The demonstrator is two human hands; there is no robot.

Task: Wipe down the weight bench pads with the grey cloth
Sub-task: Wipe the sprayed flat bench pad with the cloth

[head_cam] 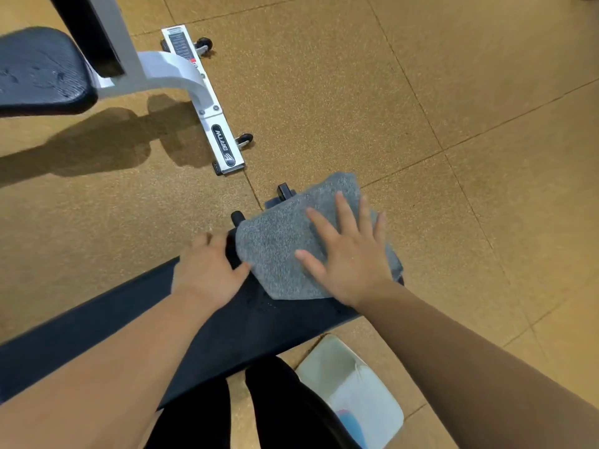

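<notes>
A long black bench pad (227,322) runs from the lower left toward the centre. A grey cloth (278,251) lies spread over its far end and hangs past the edge. My right hand (346,254) presses flat on the cloth, fingers spread apart. My left hand (207,270) grips the pad's left edge right beside the cloth, fingers curled over the side. Black frame parts (283,191) of the bench stick out beyond the cloth.
A second bench stands at the upper left: a black seat pad (39,69) on a white frame (207,102) with small wheels. A white bin (353,390) sits on the brown rubber floor below the pad. My dark-clothed legs (275,409) show at the bottom.
</notes>
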